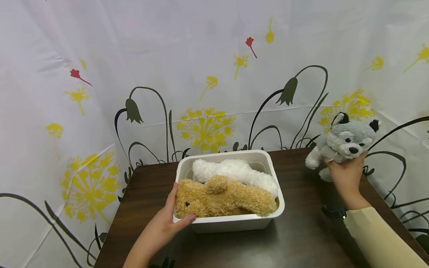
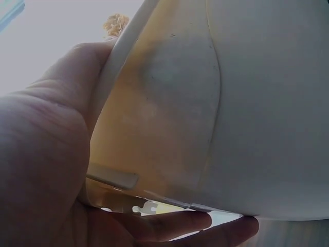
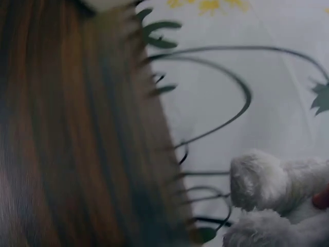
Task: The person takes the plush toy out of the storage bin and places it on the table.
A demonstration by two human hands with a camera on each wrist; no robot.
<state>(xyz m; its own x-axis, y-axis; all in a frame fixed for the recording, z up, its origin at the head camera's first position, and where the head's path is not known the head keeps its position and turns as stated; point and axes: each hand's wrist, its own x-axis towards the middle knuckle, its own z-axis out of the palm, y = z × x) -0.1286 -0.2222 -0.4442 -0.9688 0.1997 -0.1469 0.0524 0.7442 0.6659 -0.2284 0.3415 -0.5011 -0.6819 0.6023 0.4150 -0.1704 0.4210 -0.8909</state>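
My left hand (image 1: 164, 219) grips the near left corner of a white plastic tub (image 1: 231, 222). In the left wrist view, the thumb lies over the rim and the fingers (image 2: 175, 225) curl along the outer wall. Inside the tub, a golden-brown plush toy (image 1: 231, 197) lies on its side in front of a fluffy white plush (image 1: 231, 169). At the right, my right hand (image 1: 346, 178) grips a grey and white husky plush (image 1: 350, 137) around its body, its head upright. In the right wrist view, the plush's white paws (image 3: 254, 180) show beside the table edge.
The dark wood table (image 1: 301, 230) carries the tub near its back edge. Close behind the table hangs a white curtain (image 1: 214, 56) printed with flowers. The husky is held over the table's far right corner.
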